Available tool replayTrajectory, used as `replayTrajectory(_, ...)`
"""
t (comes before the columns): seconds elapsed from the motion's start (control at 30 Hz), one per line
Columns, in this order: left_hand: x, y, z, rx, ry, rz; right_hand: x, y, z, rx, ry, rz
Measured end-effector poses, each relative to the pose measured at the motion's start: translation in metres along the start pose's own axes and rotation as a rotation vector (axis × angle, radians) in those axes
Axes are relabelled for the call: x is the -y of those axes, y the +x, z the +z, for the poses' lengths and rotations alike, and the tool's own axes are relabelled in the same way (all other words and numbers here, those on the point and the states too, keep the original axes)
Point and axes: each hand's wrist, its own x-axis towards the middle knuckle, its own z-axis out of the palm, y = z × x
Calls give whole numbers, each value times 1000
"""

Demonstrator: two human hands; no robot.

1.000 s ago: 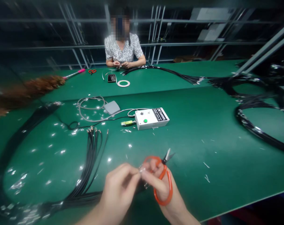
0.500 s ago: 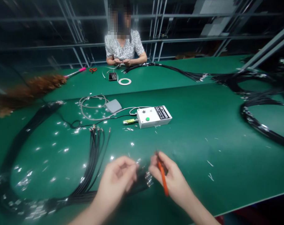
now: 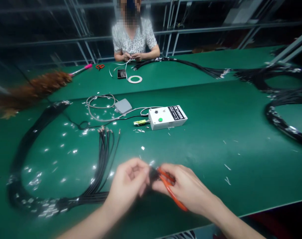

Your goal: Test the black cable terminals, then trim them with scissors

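My left hand (image 3: pixel 131 181) is closed in a pinch at the near middle of the table, on the end of a black cable bundle (image 3: pixel 91 199) that comes in from the left. Its fingertips hide part of the cables, and the bit past them is blurred. Close beside it, my right hand (image 3: pixel 181 182) is wrapped round orange-handled nippers (image 3: pixel 171 192). Their jaws point at the blurred dark cable ends between my hands; I cannot tell whether they touch. A branch of loose cables with metal terminals (image 3: pixel 103 159) fans out behind my left wrist.
Beyond my hands stands a white control box (image 3: pixel 167 118) with a green button, near a grey pedal (image 3: pixel 123 106) and its cord. Scraps (image 3: pixel 34 182) litter the table. Cable coils (image 3: pixel 282 122) lie right. A co-worker (image 3: pixel 134 39) sits opposite; a feather duster (image 3: pixel 34 88) lies left.
My right hand has turned the nippers, so both orange handles show and their jaws face my left hand. The hands are closer together. The whole view has shifted slightly.
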Motion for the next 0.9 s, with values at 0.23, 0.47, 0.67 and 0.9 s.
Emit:
replayTrajectory(0.23, -6, -1, 3, -12, 49, -12, -1, 4, -9, 111, 72, 63)
replayTrajectory(0.47, -4, 0, 1, -7, 63, -4, -7, 8, -12, 227, 163, 78)
replayTrajectory(0.67, -4, 1, 2, -9, 47, -1, -4, 6, -11, 109, 47, 75)
replayTrajectory(0.9, 1, 1, 0, 9, 17, -13, 2, 8, -10, 88, -18, 71)
